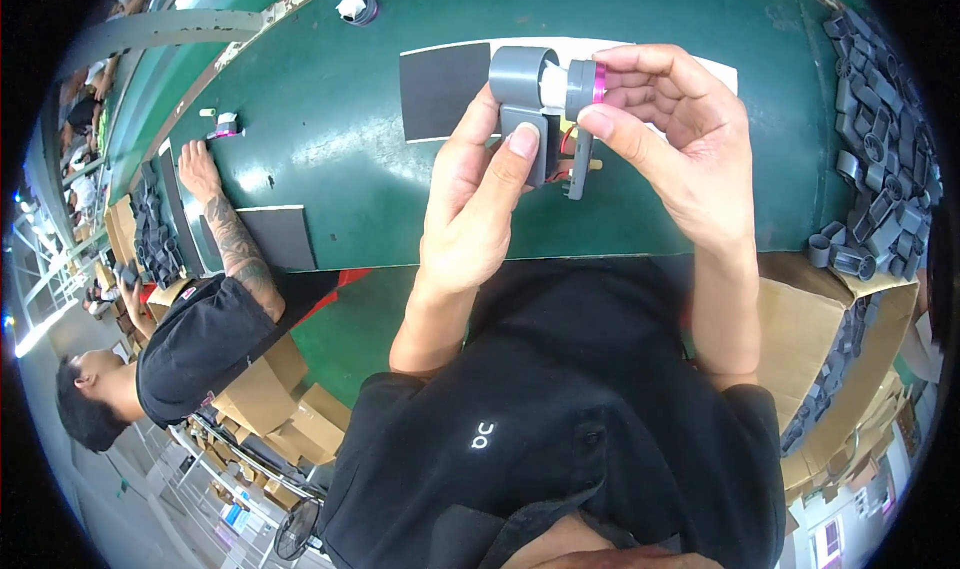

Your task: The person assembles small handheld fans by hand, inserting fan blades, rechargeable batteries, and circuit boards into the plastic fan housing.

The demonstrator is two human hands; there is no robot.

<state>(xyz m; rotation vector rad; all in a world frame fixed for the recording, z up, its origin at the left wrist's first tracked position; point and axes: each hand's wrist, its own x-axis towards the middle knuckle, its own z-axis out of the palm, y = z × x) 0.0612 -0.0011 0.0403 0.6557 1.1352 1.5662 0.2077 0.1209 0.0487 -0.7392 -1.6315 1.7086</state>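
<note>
My left hand is closed round a grey plastic housing, which has a wide tube on top and a flat handle below. Between thumb and fingertips, my right hand pinches a round grey part with a magenta ring. White material bridges the housing's open end and this round part. Below the round part hangs a narrow grey strip, with red and yellow wires beside it. Both pieces are held above the green table; the inside of the housing is hidden.
Behind my hands lies a black-and-white sheet. Another round part sits at the far edge. Grey housings are heaped on the right, above an open cardboard box. At left, a co-worker's tattooed arm rests on the table.
</note>
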